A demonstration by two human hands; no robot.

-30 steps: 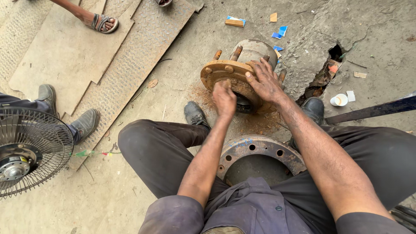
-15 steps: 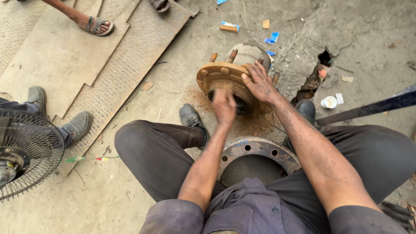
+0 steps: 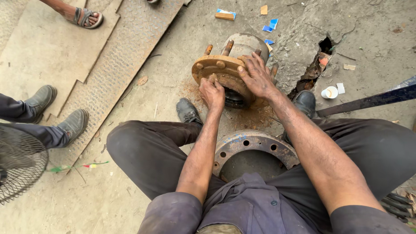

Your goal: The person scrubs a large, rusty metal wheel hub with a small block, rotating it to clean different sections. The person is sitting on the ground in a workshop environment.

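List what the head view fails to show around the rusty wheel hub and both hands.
- Hub bore: the left hand covers part of the rusty wheel hub; anything it grips is hidden.
- Hub's rear studs: behind the right hand.
- Brake drum: near rim hidden by clothing.
- Fan: cut off by the left edge.

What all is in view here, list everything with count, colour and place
wheel hub: one, rusty orange-brown, on the ground ahead, lying on its side
brake drum: one, rusty grey, between the person's legs
rust dust: one patch, orange, under the hub
tread plates: several, grey, upper left
fan: one, dark wire guard, left edge
paper cup: one, white, right of the hub
metal bar: one, dark blue, right edge
floor crack: one, upper right
other people's feet: two grey shoes left, one sandal top left
left hand: on the hub's rim
right hand: spread flat on the hub
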